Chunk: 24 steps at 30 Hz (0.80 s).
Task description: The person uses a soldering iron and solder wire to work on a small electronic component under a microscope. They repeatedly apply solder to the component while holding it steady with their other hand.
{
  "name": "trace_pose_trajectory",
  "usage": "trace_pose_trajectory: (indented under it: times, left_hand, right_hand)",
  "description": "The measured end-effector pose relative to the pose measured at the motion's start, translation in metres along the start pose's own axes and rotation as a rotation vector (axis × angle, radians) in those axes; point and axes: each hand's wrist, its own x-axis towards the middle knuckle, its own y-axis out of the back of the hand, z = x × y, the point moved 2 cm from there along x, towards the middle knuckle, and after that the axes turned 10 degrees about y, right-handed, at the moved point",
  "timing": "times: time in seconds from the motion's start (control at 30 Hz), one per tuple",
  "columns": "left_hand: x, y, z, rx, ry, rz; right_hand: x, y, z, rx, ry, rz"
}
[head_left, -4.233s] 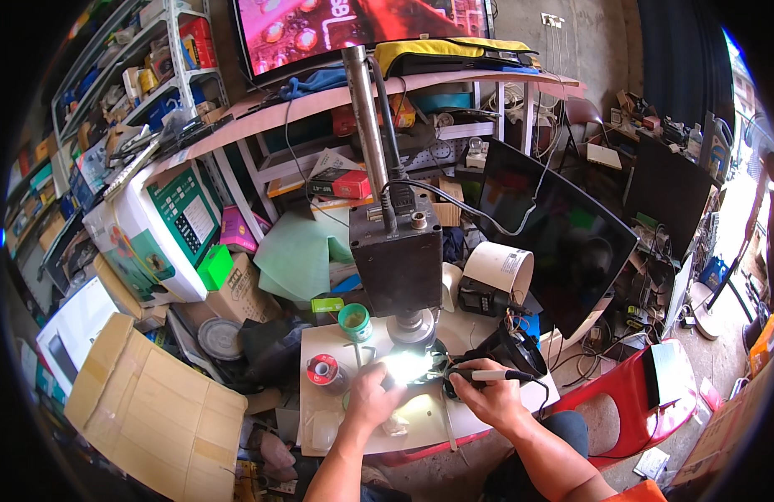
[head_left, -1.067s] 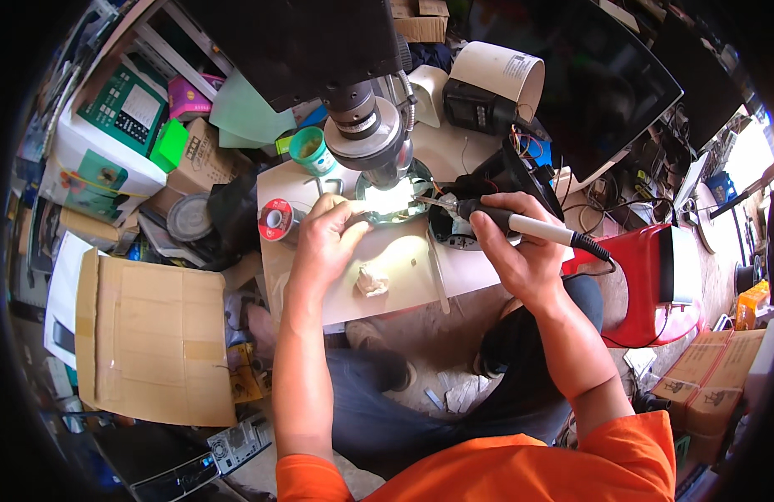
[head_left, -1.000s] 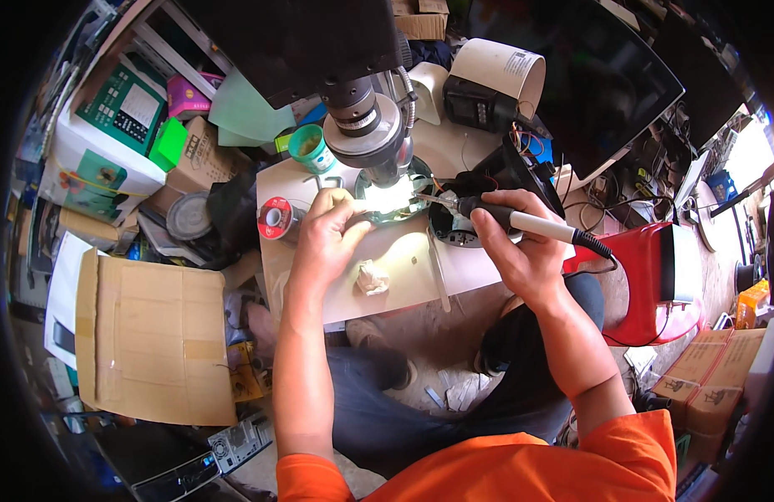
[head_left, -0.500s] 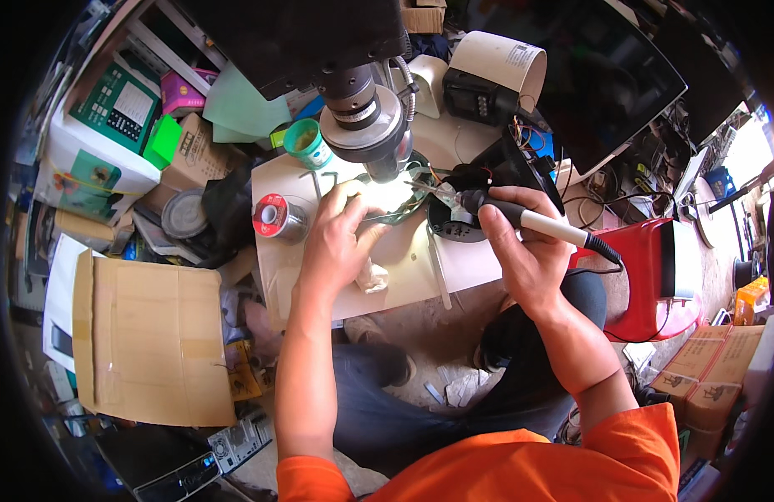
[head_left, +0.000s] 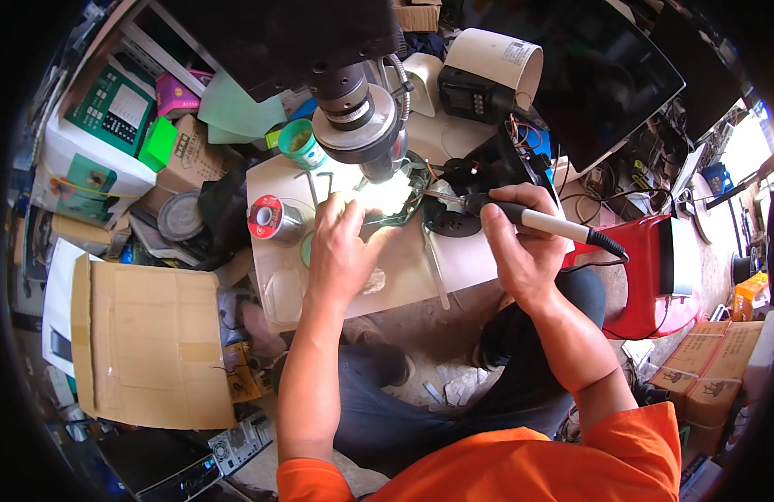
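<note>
My right hand (head_left: 525, 238) grips a soldering iron (head_left: 546, 223) like a pen, its tip pointing left toward a round green circuit board (head_left: 413, 201). This board lies beneath a microscope (head_left: 360, 125), and bright light washes out part of it. At the board's left edge my left hand (head_left: 341, 251) has its fingers drawn together; glare hides what they pinch. To the right of the board sits a black round housing (head_left: 454, 219) with thin wires. A red-ended spool of solder wire (head_left: 274, 219) stands left of my left hand, and a green tub (head_left: 301, 144) is farther back.
Everything rests on a small pale table (head_left: 479, 268). A large dark screen (head_left: 579, 75) leans at the back right, near a white-and-black cylinder (head_left: 495, 67). A red stool (head_left: 638, 276) stands on the right, a flattened cardboard box (head_left: 153, 343) on the left.
The soldering iron has drawn back slightly to the right. My left hand has lowered a little, its fingers still by the board. The whole view has shifted slightly.
</note>
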Motion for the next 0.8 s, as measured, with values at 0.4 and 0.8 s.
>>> trace_pose_trajectory:
  times: [0.4,0.8]
  left_hand:
    - [-0.001,0.003,0.008,0.137,0.029,0.071]
    - [-0.007,0.011,0.007,0.178,0.093,0.025]
  right_hand:
    - [0.017,-0.022,0.001,-0.148,0.263,-0.178]
    - [0.014,-0.017,-0.013,-0.231,0.32,-0.185]
